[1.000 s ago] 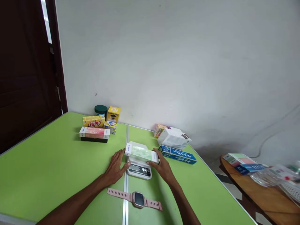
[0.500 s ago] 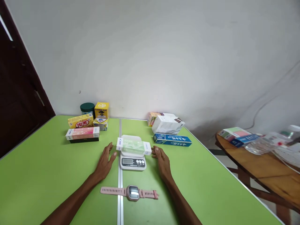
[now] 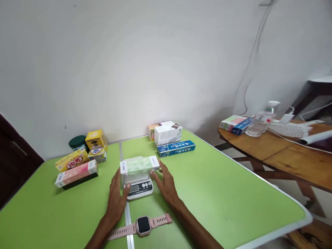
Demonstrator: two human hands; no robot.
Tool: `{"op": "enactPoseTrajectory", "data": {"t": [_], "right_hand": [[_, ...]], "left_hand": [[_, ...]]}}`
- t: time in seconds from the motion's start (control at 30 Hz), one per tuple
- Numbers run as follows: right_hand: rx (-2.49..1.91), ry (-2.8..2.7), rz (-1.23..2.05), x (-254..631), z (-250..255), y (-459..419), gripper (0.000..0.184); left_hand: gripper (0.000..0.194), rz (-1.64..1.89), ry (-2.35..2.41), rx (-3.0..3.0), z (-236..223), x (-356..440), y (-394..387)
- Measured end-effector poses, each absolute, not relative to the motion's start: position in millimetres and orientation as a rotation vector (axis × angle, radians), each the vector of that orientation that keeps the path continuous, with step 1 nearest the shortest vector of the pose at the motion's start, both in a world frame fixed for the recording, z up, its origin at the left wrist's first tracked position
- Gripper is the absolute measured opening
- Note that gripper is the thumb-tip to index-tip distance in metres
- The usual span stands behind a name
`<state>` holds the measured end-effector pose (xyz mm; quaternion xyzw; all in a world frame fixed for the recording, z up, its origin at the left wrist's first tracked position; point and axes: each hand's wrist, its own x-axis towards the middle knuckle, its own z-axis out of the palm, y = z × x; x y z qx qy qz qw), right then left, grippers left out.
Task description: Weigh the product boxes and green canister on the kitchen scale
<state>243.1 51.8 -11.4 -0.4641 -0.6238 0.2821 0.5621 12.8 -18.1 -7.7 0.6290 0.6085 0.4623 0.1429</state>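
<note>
Aligning the green box [image 3: 140, 166] across the scale [image 3: 140, 189] seems in hand: left hand [image 3: 116, 197] spread beside its left end, right hand [image 3: 166, 184] curved at the right, grip unclear; lifting would need both pressing inward

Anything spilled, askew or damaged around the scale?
No spill or damage visible. Slightly odd: the green-and-white box lies crosswise over the white scale, its right end jutting past the platform, so it looks oversized for it.

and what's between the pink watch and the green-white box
In the head view, the scale's front panel nearer the box, then a strip of green tabletop nearer the watch.
</note>
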Motion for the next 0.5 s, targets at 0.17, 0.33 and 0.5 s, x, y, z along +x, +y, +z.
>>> {"op": "enactPoseTrajectory", "data": {"t": [0.17,0.33,0.5], "right_hand": [[-1.172,-1.283,0.519,290,9,75,0.069],[-1.314,-1.201,0.399,350,16,117,0.077],[-1.389,-1.217,0.338,383,2,168,0.076]], "left_hand": [[0.072,1.217,1.588,1.929,20,63,15],[0.082,1.044,1.434,1.893,38,128,71],[0.083,0.998,1.431,1.923,37,167,126]]}}
